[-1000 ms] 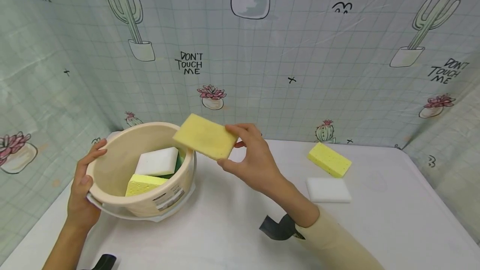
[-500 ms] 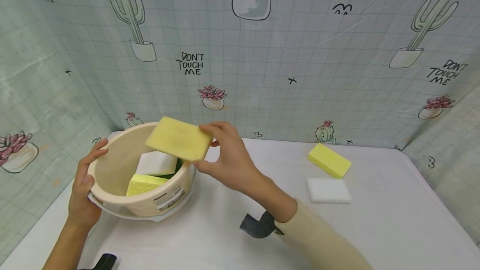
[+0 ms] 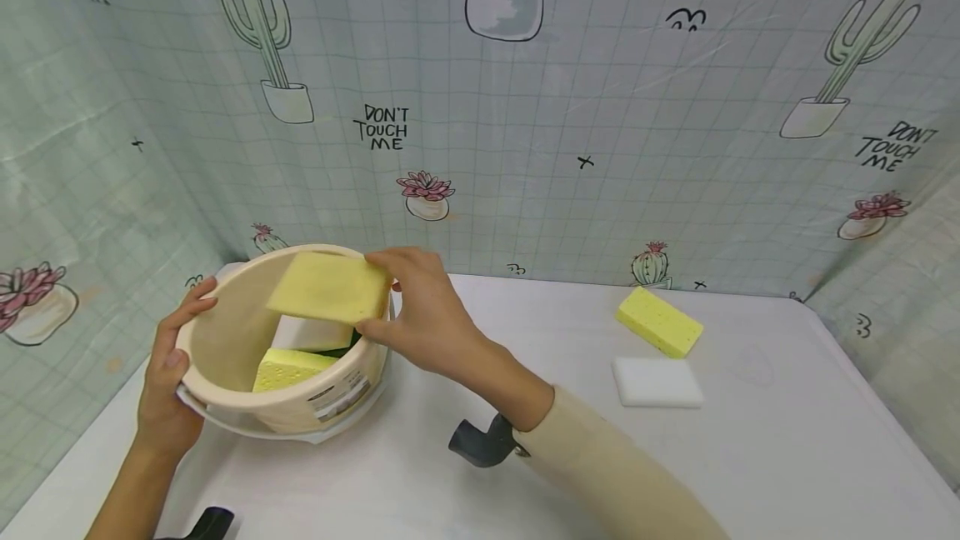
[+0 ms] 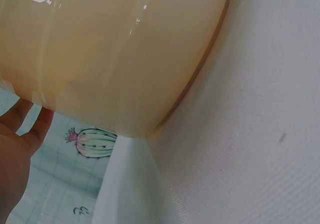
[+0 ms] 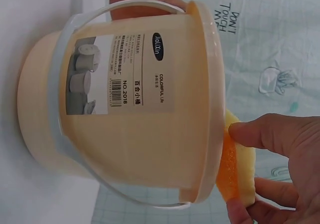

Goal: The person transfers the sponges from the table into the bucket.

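While the left hand (image 3: 168, 373) grips the side of a cream bucket (image 3: 292, 417), with its fingers over the rim and its thumb on the outside, the right hand (image 3: 423, 307) pinches a yellow sponge (image 3: 326, 286) between its thumb and fingers. That sponge is over the bucket's mouth, near the right side of the rim, tilted and overlapping part of the view inside. From the right wrist, it shows just past the rim, yellow on one face and orange-looking on the side towards the bucket. Inside the bucket lie a white block (image 3: 307, 334), a second sponge (image 3: 292, 369), also yellow, in front of it, and something dark green (image 3: 351, 346), mostly hidden. A pale handle (image 5: 59, 99) hangs down around the bucket, and a printed label (image 5: 120, 77) with a barcode is on its wall. Well to the right, on the white table (image 3: 772, 440), a third sponge (image 3: 660, 322), yellow too, lies at an angle just behind a flat white piece (image 3: 657, 382). A beige sleeve (image 3: 615, 473) covers the right forearm, with a black fitting (image 3: 480, 442) beside its cuff. Behind everything hangs a checked cloth (image 3: 510, 123) printed with potted cacti.
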`<state>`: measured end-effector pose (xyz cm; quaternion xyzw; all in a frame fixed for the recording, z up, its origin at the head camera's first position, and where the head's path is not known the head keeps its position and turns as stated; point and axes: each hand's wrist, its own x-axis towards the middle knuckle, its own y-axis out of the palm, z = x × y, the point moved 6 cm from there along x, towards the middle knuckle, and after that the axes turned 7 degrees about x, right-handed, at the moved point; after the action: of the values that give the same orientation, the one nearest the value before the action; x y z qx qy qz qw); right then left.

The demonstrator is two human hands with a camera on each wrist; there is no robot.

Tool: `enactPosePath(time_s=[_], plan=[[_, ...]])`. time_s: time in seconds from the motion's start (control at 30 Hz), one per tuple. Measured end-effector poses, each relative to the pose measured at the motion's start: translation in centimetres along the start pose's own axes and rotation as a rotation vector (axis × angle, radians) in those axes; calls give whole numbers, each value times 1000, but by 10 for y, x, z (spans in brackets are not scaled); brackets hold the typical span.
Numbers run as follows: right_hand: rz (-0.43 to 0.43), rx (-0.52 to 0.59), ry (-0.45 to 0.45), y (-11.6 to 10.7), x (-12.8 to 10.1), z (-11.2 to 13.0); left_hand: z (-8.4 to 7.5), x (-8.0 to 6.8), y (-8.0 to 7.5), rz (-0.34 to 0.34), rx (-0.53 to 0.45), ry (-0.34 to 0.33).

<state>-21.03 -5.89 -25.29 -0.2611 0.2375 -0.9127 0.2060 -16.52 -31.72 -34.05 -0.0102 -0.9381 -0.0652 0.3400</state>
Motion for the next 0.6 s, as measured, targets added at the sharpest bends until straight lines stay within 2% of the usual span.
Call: enactPosePath(time_s=[0.33, 0.6], plan=[[25, -139, -3, 9, 14, 1, -1, 1, 1, -13, 15, -17], [71, -144, 22, 19, 21, 0, -1, 2, 1, -18, 23, -19]])
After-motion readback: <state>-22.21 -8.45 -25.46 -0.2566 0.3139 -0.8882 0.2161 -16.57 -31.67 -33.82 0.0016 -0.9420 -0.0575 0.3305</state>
